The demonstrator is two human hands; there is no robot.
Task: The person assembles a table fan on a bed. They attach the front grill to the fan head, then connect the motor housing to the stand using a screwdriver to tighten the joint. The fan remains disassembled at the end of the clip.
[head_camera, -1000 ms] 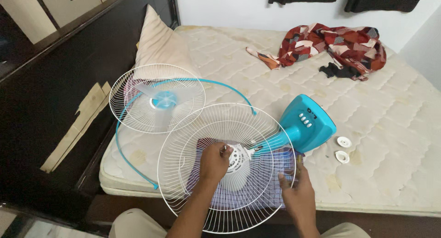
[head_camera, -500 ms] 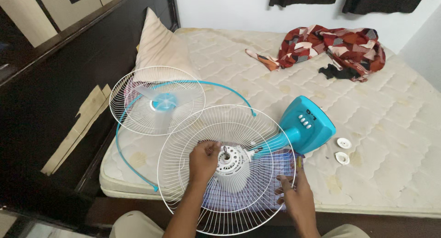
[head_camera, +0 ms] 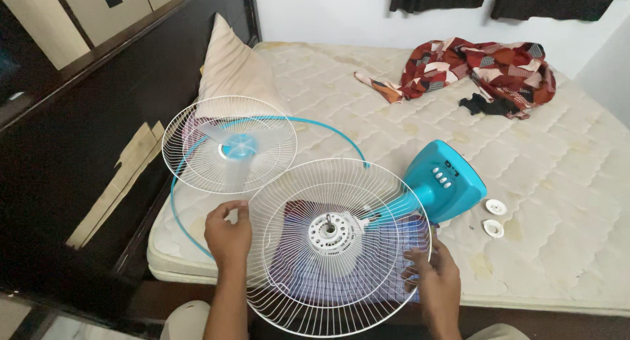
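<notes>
A white wire fan guard [head_camera: 295,202] sits mounted on the white motor hub [head_camera: 328,233] of a blue table fan [head_camera: 441,180] lying on a mattress. My left hand [head_camera: 228,233] grips the guard's left rim. My right hand [head_camera: 433,274] holds the guard's right rim, fingers curled on the wires. Behind it, a second white guard [head_camera: 197,149] lies flat with a translucent blue-hubbed fan blade [head_camera: 239,146] on it. A thin blue rim ring [head_camera: 315,122] curves around both.
Two small white round caps [head_camera: 493,217] lie right of the fan base. A checked purple cloth [head_camera: 394,235] lies under the guard. A cream pillow [head_camera: 233,67] leans at the back left, patterned red fabric [head_camera: 485,64] at the far right. A dark wooden headboard [head_camera: 92,136] borders the left.
My left hand has left the motor hub and moved out to the guard's left rim. My right hand shifted slightly along the right rim. The view moved a little rightward.
</notes>
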